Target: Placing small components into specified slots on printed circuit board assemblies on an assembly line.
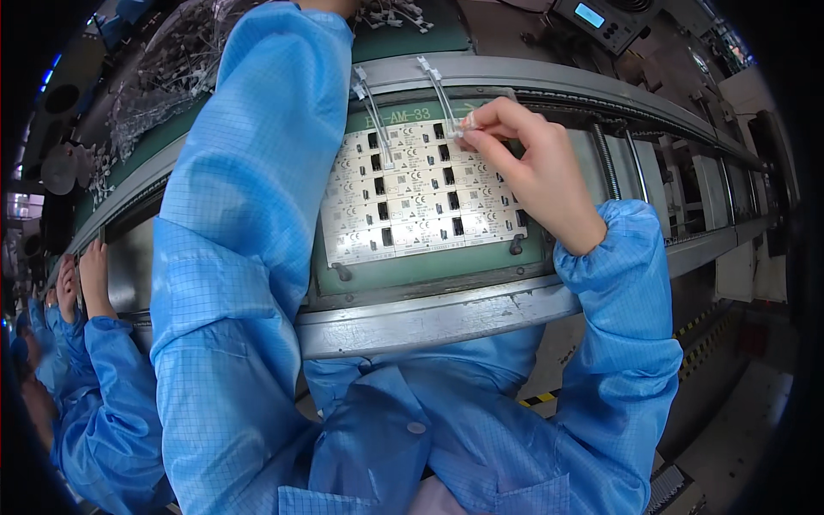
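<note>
My right hand [536, 159] is closed in a pinch on the white lower connector of a short wire lead [440, 93]. This lead's upper plug rests near the rail behind the board. Under my fingertips lies a white circuit board panel [421, 193] with rows of black components, set in a green carrier [429, 272]. A second wire lead [372, 107] lies from the rail onto the panel's upper left. My left arm [249, 163] stretches far forward; only a sliver of my left hand [330, 5] shows at the top edge, its fingers out of sight.
Metal conveyor rails [438, 322] run along the carrier's near and far sides. Beyond them lie a pile of wire leads [390, 15], clear plastic bags [172, 64] and a device with a lit screen [590, 15]. A co-worker's blue sleeve [124, 369] is at left.
</note>
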Available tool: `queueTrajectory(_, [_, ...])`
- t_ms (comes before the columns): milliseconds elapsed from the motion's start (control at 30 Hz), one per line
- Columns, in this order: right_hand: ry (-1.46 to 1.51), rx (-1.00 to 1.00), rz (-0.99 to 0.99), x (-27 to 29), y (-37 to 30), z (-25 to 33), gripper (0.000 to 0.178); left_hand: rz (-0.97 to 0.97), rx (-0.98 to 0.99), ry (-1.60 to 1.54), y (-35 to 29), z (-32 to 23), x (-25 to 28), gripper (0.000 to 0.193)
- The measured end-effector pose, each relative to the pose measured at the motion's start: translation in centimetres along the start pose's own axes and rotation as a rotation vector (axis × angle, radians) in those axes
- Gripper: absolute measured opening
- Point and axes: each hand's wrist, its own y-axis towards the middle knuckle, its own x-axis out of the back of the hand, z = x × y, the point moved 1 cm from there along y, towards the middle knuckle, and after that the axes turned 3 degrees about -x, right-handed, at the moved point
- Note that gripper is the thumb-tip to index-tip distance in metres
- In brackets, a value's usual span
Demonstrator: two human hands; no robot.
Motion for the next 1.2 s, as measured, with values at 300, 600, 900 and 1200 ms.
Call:
queueTrajectory(300, [-0.363, 0.170, 0.000, -1.5, 0.4, 0.6, 0.010, -0.088, -0.204, -0.449, -0.1, 10.0, 5.8, 0.027])
queueTrajectory(600, [-0.547, 0.247, -0.003, -1.3, 0.0, 0.5, 0.009, 0.371, -0.062, -0.763, -7.2, 6.7, 15.0, 0.018])
queueTrajectory(900, [-0.685, 0.488, 0.001, -1.2, -0.6, 1.5, 0.007, 0.627, -0.156, -1.148, -16.0, 7.3, 13.7, 0.017])
queueTrajectory(1200, [-0.851, 0.501, 0.272, 0.1, 0.0, 3.4, 0.008, 0.042, -0.023, -0.973, -23.6, 3.7, 13.8, 0.017])
